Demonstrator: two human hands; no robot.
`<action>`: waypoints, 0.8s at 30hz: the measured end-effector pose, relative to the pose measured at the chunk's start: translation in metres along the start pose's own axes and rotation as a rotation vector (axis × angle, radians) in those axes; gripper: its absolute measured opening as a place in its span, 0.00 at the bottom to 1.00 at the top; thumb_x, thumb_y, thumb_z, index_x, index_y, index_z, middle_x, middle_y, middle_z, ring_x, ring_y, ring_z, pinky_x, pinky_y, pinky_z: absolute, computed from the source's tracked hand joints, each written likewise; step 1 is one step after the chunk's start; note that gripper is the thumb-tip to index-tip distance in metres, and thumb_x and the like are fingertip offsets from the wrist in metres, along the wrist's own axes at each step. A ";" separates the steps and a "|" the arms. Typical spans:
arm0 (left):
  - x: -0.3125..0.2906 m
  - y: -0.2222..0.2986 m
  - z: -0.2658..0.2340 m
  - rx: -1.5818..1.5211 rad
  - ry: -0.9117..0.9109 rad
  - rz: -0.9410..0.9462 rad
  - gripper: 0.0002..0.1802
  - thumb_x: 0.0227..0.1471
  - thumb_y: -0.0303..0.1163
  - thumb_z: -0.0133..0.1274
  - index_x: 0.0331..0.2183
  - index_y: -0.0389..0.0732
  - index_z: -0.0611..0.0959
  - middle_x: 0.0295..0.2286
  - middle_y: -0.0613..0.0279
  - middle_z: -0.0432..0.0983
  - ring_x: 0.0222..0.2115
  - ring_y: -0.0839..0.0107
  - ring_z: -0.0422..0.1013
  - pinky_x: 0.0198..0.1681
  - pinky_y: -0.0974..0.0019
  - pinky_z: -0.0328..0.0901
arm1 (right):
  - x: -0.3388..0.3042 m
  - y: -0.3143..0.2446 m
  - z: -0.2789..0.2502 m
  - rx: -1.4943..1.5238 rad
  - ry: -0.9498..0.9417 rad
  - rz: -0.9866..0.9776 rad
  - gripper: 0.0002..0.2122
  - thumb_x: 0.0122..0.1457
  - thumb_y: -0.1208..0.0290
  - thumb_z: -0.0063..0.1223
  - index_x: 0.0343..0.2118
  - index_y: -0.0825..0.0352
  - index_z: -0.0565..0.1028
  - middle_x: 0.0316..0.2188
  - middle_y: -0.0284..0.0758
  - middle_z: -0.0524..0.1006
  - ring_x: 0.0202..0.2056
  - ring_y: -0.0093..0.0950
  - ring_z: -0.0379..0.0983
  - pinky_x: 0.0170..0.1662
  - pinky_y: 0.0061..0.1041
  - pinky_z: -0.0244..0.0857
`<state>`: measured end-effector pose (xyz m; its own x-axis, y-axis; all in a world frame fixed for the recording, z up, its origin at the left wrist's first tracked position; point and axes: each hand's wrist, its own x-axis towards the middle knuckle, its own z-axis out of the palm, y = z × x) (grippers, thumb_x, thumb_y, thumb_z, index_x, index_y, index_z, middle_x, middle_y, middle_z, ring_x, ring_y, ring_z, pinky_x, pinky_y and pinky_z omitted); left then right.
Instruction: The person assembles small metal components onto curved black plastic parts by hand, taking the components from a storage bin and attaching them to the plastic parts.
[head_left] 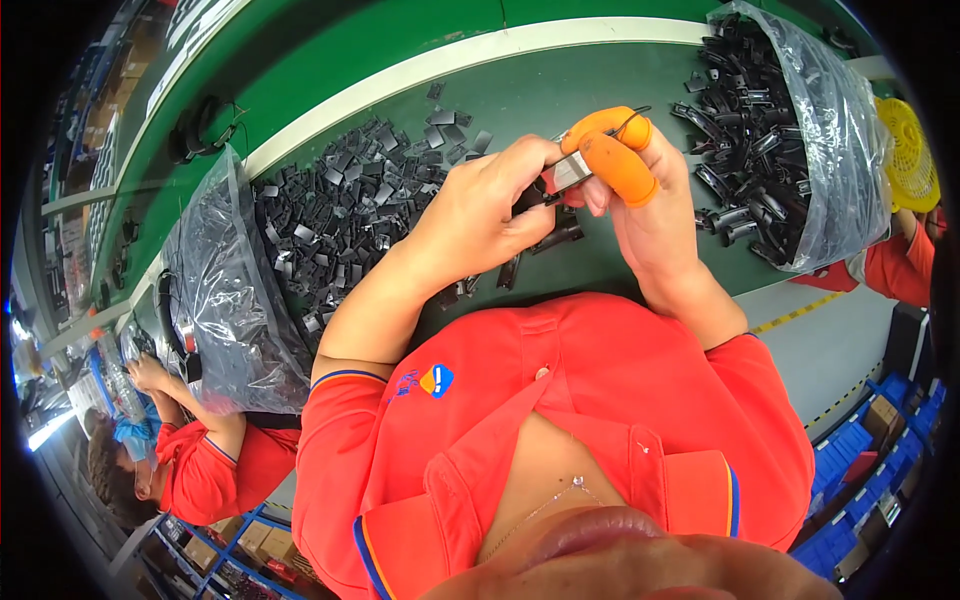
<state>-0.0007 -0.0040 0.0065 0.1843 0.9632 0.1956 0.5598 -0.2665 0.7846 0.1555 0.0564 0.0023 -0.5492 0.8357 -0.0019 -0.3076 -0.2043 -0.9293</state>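
Note:
Both of my hands meet over the green work surface (pixel 610 260). Between them is a small black plastic part with a shiny silver face (pixel 567 173). My left hand (pixel 480 210) is closed around its dark end. On the other side my right hand (pixel 655 205), wearing orange finger cots on two fingers, pinches at the part, and a thin dark strand sticks out past the fingertips. Several black curved pieces (pixel 562 236) lie below my hands, partly hidden. To the left spreads a heap of small black plates (pixel 345 190).
A clear plastic bag (pixel 235 290) lies by the left heap. Another bag (pixel 830 130) at right spills black curved parts (pixel 745 125). Beyond it is a yellow basket (pixel 908 155). A white rail (pixel 480 50) crosses the back. Co-workers in red (pixel 240 465) sit at both sides.

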 end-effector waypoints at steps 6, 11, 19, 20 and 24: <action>-0.003 -0.001 0.007 -0.562 -0.123 -0.173 0.13 0.46 0.26 0.48 0.37 0.36 0.70 0.30 0.59 0.73 0.31 0.68 0.72 0.36 0.67 0.65 | -0.002 -0.010 -0.001 0.002 -0.020 0.026 0.07 0.56 0.72 0.46 0.32 0.71 0.70 0.14 0.26 0.65 0.17 0.14 0.61 0.19 0.13 0.55; -0.001 -0.007 -0.008 -0.862 -0.317 -0.106 0.16 0.55 0.32 0.39 0.42 0.31 0.69 0.34 0.56 0.73 0.35 0.69 0.71 0.44 0.69 0.63 | 0.001 -0.011 -0.005 0.075 -0.104 0.096 0.07 0.56 0.72 0.45 0.32 0.72 0.71 0.14 0.27 0.66 0.16 0.15 0.61 0.18 0.12 0.54; 0.005 -0.032 -0.053 -1.117 0.241 0.090 0.16 0.54 0.31 0.41 0.42 0.30 0.68 0.31 0.53 0.72 0.33 0.66 0.71 0.40 0.66 0.66 | 0.024 0.006 -0.050 -0.130 -0.171 0.053 0.10 0.58 0.69 0.42 0.39 0.68 0.69 0.23 0.30 0.70 0.24 0.19 0.64 0.29 0.18 0.58; 0.002 -0.036 -0.059 -1.196 0.314 0.105 0.17 0.56 0.32 0.39 0.43 0.30 0.65 0.32 0.56 0.69 0.34 0.69 0.68 0.44 0.63 0.63 | 0.023 0.013 -0.056 -0.430 -0.262 0.019 0.08 0.56 0.72 0.44 0.38 0.67 0.70 0.25 0.29 0.70 0.26 0.19 0.64 0.31 0.18 0.59; 0.004 -0.045 -0.062 -1.580 0.292 0.205 0.19 0.57 0.30 0.36 0.47 0.29 0.60 0.36 0.59 0.62 0.39 0.70 0.63 0.54 0.59 0.54 | 0.014 0.031 -0.070 -0.922 -0.539 -0.078 0.08 0.48 0.81 0.50 0.33 0.64 0.73 0.33 0.28 0.69 0.34 0.23 0.65 0.38 0.20 0.58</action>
<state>-0.0755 0.0145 0.0085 -0.1079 0.9406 0.3220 -0.8333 -0.2622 0.4867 0.1925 0.0970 -0.0521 -0.8936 0.4483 0.0237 0.2248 0.4925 -0.8407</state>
